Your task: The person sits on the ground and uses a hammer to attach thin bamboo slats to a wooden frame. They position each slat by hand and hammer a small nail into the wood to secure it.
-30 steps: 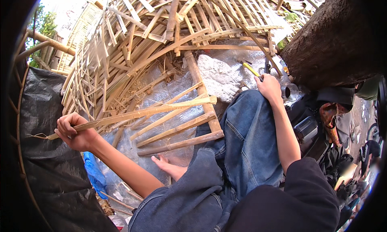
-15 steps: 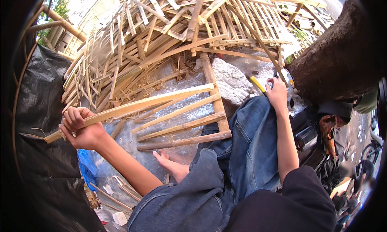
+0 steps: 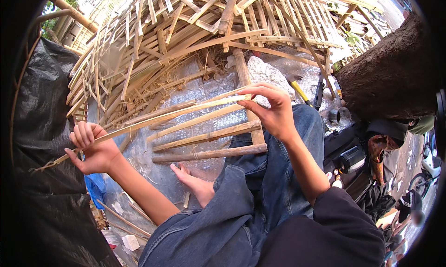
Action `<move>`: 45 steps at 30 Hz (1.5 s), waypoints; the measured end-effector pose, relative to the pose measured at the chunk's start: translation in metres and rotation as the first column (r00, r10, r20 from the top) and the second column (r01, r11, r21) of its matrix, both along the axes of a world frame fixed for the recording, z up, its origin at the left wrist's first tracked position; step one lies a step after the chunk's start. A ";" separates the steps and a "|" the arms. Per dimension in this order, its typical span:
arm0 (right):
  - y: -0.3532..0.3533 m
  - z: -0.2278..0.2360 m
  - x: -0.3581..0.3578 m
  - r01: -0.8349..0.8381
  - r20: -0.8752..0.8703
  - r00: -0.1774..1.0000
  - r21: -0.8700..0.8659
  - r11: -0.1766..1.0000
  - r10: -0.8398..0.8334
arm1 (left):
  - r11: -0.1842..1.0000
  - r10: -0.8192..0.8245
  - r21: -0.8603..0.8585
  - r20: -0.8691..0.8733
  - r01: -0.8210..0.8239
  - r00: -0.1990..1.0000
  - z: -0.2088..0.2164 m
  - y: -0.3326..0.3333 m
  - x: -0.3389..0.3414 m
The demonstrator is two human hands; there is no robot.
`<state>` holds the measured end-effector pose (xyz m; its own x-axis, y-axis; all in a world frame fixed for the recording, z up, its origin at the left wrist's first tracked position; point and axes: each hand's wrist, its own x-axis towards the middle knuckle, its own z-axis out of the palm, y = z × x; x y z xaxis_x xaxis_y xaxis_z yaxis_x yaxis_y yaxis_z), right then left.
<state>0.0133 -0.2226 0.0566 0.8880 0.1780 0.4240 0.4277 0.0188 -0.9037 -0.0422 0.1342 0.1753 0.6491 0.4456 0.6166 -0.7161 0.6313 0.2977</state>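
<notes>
A long, pale bamboo strip slants across in front of me, its left end lower. My left hand has its fingers curled round the strip near the lower end, which looks frayed. At the other end, my right hand pinches the strip between thumb and fingers. Beneath it lies a bamboo frame: several slats run left from a thicker crosspiece. The frame's right side is beside my jeans-covered leg, and my right hand hides part of the crosspiece.
A pale rock sits beyond my knee, near a yellow-handled hammer and a dark-handled tool. A large heap of bamboo slats fills the far side. A tree trunk stands right; black sheeting hangs left.
My right hand has left the spot beside the hammer and moved left to the strip's upper end. The strip has turned, showing a narrower edge. My left hand keeps its hold.
</notes>
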 end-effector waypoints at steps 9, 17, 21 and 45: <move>-0.006 -0.029 0.004 0.112 0.041 0.993 -0.024 0.993 -0.111 | 0.994 -0.033 0.095 -0.247 0.058 0.968 -0.074 0.023 0.014; -0.028 -0.054 0.042 -0.126 -0.437 0.889 0.056 0.990 0.138 | 0.992 -0.090 0.009 -0.654 0.126 0.751 -0.181 0.044 0.060; -0.025 -0.061 0.075 -0.195 -0.440 0.887 -0.084 0.977 0.139 | 0.933 -0.277 -0.025 -0.683 0.358 0.676 -0.254 0.083 0.070; -0.005 -0.101 0.138 -0.083 -0.293 0.953 -0.496 0.864 -0.076 | 0.927 0.375 0.372 -0.923 -0.056 0.089 -0.224 0.043 0.054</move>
<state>0.1511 -0.2276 -0.0446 0.9549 0.2970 -0.0018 0.1433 -0.4660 -0.8731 0.0114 0.1773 -0.0483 0.6462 0.6679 -0.3693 0.1968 0.3216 0.9262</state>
